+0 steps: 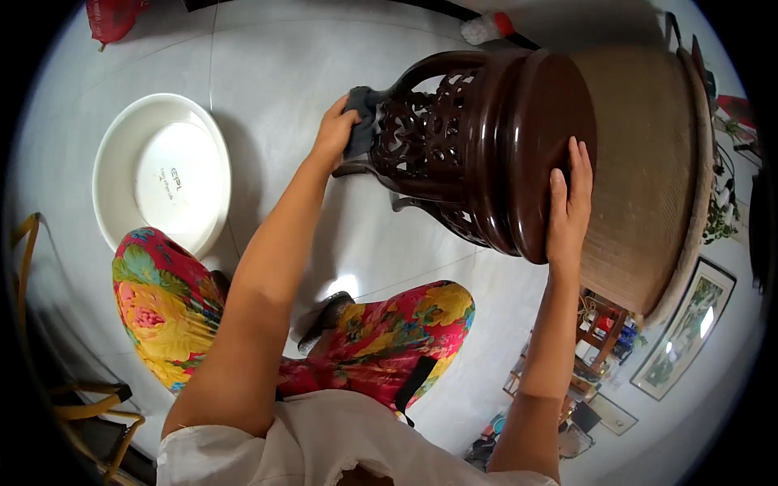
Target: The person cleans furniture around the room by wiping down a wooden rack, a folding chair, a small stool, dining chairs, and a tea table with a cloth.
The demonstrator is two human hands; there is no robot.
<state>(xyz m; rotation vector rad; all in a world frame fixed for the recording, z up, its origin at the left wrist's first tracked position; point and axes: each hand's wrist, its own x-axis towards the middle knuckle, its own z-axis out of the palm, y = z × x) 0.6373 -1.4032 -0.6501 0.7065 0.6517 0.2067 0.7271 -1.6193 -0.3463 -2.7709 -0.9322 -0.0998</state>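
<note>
Floral-print trousers (389, 340) in red, yellow and green cover the bent knees at lower centre. Right hand (569, 201), centre right, lies flat with fingers (580, 166) extended against the glossy round seat edge of the dark wooden stool (494, 138), which is tipped on its side. Left hand (334, 134), upper centre, has fingers curled tight around a grey cloth (362, 121), pressed to the stool's carved openwork frame. White round plastic basin (160, 174) sits on the pale tiled floor (267, 73) at upper left.
</note>
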